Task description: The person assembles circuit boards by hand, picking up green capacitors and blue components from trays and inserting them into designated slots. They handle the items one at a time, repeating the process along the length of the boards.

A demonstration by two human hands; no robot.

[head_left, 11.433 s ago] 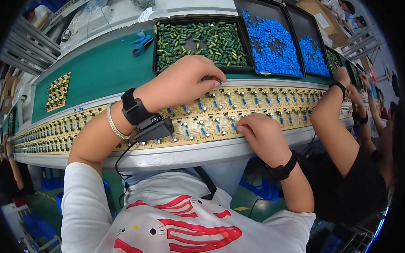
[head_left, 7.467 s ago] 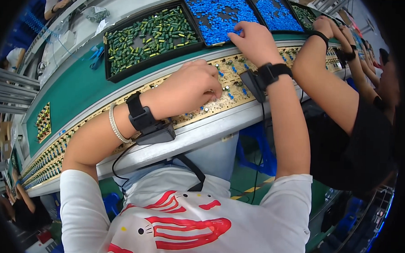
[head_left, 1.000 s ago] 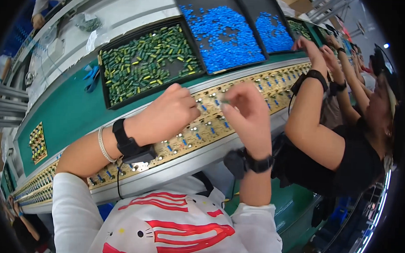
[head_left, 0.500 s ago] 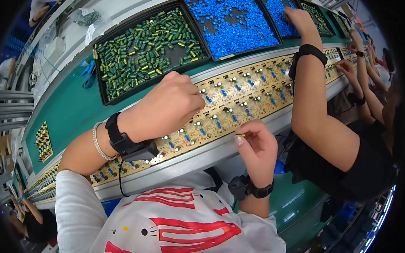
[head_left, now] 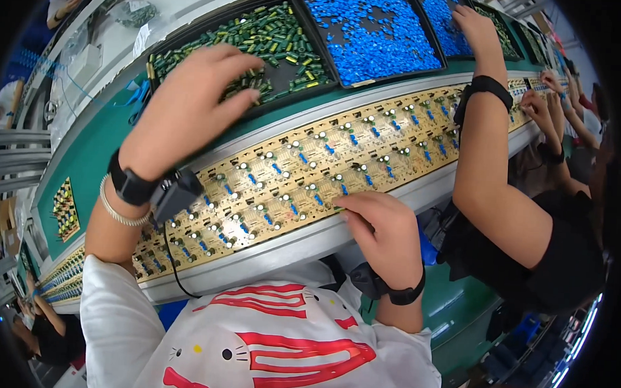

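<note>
My left hand (head_left: 190, 108) reaches over the black tray of green capacitors (head_left: 288, 43), its thumb and fingers spread at the near side of the pile. Nothing shows between those fingers. My right hand (head_left: 386, 231) is at the near edge of the circuit boards (head_left: 311, 165), finger and thumb pinched on a small green capacitor (head_left: 339, 209), which is partly hidden. The tan boards stand in two long rows on the line, carrying blue parts and small white-topped round parts. I wear a black band with a small dark device on each wrist.
A tray of blue components (head_left: 370, 39) adjoins the green one, with more trays beyond. At right, a co-worker's arm (head_left: 487, 138) crosses the line to a blue tray. A loose populated board (head_left: 66, 209) lies on the green mat (head_left: 96, 162) at left. The metal rail (head_left: 247, 257) runs along my side.
My left hand has moved from above the boards to the green capacitor tray and its fingers have spread. My right hand has shifted slightly left, onto the boards' near edge.
</note>
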